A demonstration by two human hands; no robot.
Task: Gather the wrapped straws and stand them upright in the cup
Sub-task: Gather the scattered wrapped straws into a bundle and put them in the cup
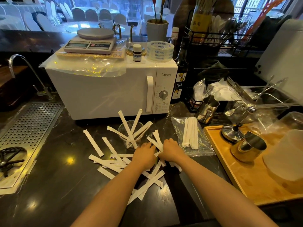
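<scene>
- Head view: both forearms reach forward from the near edge over the dark counter (54,185), close together at the hands
- Left hand (144,154) lies palm down on the scattered wrapped straws (113,163), fingers spread flat and gripping nothing that I can make out
- Right hand (170,149) is curled around a small bunch of straws (155,141) whose ends fan out beyond the knuckles; how firmly it holds them I cannot tell
- Just beyond the left hand's fingertips stands the clear cup (131,136), with several straws already in it, leaning outward at different angles
- Many more lie loose under and to the left of the left hand, and some nearer the camera between the forearms; the job looks under halfway done
- Risk: the cup is light, clear and top-heavy with leaning straws, so I judge a knuckle or the incoming bunch could tip it or flick a straw out
- Risk: a loosely held bunch may splay and catch on the rim, dropping some back on the counter
- To the right of the right hand, a plastic bag (201,145) holds more straws; beyond it a steel pitcher (207,110), and further right a wooden tray (229,169)
- Beyond the cup, a white microwave (106,89) limits room behind it
</scene>
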